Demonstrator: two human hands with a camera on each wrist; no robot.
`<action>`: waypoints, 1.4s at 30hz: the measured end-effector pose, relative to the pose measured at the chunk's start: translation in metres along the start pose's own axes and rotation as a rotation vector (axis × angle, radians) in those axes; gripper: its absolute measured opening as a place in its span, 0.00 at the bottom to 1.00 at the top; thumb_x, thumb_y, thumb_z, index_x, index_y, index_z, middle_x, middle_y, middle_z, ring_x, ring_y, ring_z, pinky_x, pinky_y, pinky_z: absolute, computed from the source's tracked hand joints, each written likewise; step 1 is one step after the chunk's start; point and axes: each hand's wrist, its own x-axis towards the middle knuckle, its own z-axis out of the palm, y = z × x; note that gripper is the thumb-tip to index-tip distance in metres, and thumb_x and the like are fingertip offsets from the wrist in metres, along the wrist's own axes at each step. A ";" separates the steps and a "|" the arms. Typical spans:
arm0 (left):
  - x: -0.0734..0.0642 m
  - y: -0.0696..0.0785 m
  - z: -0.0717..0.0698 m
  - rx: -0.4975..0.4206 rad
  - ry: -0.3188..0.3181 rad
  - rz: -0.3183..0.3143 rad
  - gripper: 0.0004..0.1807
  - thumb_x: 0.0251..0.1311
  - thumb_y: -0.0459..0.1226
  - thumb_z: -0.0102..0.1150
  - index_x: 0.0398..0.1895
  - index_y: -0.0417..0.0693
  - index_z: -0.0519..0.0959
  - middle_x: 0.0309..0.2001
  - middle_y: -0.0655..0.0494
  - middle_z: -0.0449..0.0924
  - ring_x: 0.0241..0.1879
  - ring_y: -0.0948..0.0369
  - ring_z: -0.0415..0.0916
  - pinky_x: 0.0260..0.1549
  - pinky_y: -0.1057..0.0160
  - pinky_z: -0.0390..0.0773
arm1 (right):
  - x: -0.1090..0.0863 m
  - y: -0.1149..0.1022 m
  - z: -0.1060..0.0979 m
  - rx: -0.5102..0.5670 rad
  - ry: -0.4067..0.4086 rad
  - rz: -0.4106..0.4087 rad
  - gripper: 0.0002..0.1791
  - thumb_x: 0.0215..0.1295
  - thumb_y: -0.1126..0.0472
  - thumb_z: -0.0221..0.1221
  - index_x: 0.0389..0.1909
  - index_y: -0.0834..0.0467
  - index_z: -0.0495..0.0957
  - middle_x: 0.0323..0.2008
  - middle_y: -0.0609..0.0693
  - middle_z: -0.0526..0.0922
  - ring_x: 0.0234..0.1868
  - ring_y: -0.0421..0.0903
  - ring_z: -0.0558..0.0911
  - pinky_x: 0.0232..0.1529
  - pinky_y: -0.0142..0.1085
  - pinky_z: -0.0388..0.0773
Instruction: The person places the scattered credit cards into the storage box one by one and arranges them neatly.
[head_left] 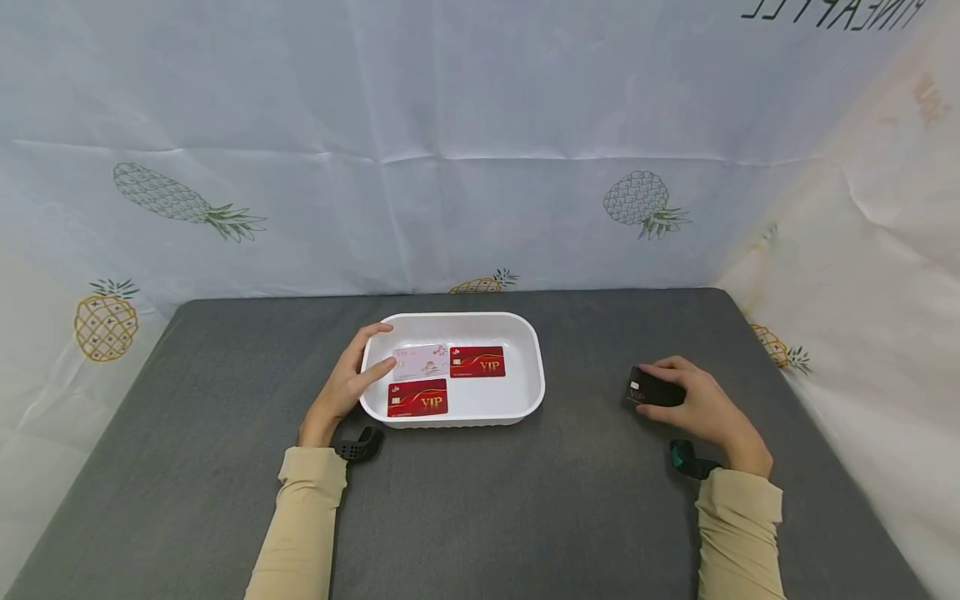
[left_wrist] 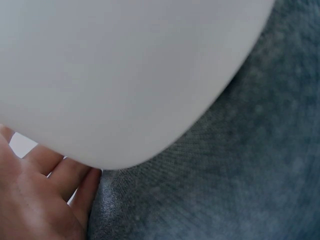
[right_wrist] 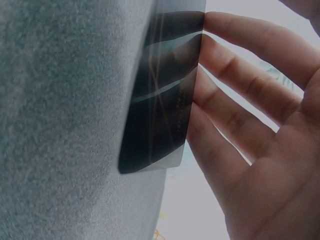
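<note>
My left hand (head_left: 347, 385) grips the left end of a white plastic tray (head_left: 491, 402), thumb reaching over the rim and fingers along the outside. In the left wrist view the tray's pale wall (left_wrist: 115, 75) covers part of those fingers. Three cards lie flat in the tray: a pink one (head_left: 422, 362) at the back left, a red VIP card (head_left: 477, 362) to its right, and another red VIP card (head_left: 417, 398) in front. Well to the right, my right hand (head_left: 705, 407) pinches a black VIP card (head_left: 652, 388) by its edges. The right wrist view shows its glossy dark face (right_wrist: 160, 110) tilted above the table, reflecting the fingers.
A grey table (head_left: 525, 508) spreads beneath both arms. White cloth (head_left: 337, 225) printed with pineapples hangs behind it and at the sides. Each wrist wears a dark band, the left one (head_left: 362, 445) close to the tray's front left corner.
</note>
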 end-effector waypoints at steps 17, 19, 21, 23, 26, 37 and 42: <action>0.001 -0.001 0.001 -0.019 -0.008 -0.004 0.29 0.68 0.34 0.53 0.72 0.41 0.62 0.67 0.35 0.64 0.55 0.49 0.71 0.46 0.70 0.80 | 0.009 -0.019 0.008 0.013 -0.041 -0.023 0.34 0.59 0.58 0.74 0.65 0.66 0.76 0.57 0.65 0.76 0.49 0.59 0.78 0.39 0.43 0.78; 0.001 -0.001 0.001 -0.023 -0.008 -0.003 0.29 0.68 0.34 0.53 0.72 0.41 0.62 0.67 0.35 0.64 0.55 0.48 0.71 0.45 0.69 0.80 | 0.010 -0.020 0.010 0.014 -0.046 -0.020 0.34 0.59 0.59 0.73 0.65 0.66 0.76 0.57 0.64 0.76 0.50 0.59 0.78 0.40 0.44 0.79; 0.000 -0.001 0.001 -0.022 -0.006 -0.003 0.29 0.68 0.33 0.53 0.71 0.41 0.62 0.67 0.35 0.64 0.55 0.50 0.71 0.45 0.69 0.80 | 0.011 -0.020 0.010 0.012 -0.050 -0.017 0.34 0.59 0.59 0.73 0.65 0.65 0.76 0.57 0.64 0.76 0.50 0.58 0.78 0.40 0.43 0.79; 0.000 -0.001 0.001 -0.020 -0.005 -0.001 0.29 0.69 0.33 0.53 0.72 0.40 0.62 0.68 0.36 0.64 0.55 0.52 0.71 0.45 0.69 0.79 | 0.011 -0.021 0.011 0.013 -0.050 -0.020 0.34 0.59 0.60 0.73 0.66 0.66 0.76 0.56 0.63 0.76 0.50 0.58 0.78 0.40 0.43 0.79; 0.000 0.000 0.001 -0.015 -0.003 -0.004 0.29 0.69 0.33 0.53 0.72 0.40 0.62 0.68 0.36 0.63 0.55 0.55 0.70 0.46 0.69 0.79 | 0.012 -0.023 0.011 0.013 -0.050 -0.036 0.34 0.59 0.60 0.73 0.65 0.66 0.76 0.56 0.63 0.76 0.50 0.58 0.78 0.40 0.44 0.79; 0.002 -0.001 0.000 -0.004 -0.003 -0.026 0.30 0.67 0.36 0.53 0.72 0.43 0.62 0.69 0.37 0.63 0.58 0.47 0.68 0.47 0.71 0.78 | 0.016 -0.028 0.015 -0.003 -0.052 -0.082 0.34 0.58 0.60 0.73 0.65 0.66 0.76 0.54 0.62 0.77 0.52 0.60 0.78 0.46 0.52 0.79; 0.002 0.000 0.000 -0.011 -0.005 -0.023 0.30 0.68 0.35 0.54 0.72 0.43 0.62 0.68 0.37 0.64 0.56 0.52 0.70 0.46 0.70 0.80 | 0.017 -0.030 0.018 -0.001 -0.060 -0.099 0.34 0.59 0.60 0.73 0.65 0.66 0.76 0.54 0.62 0.77 0.52 0.60 0.79 0.45 0.50 0.79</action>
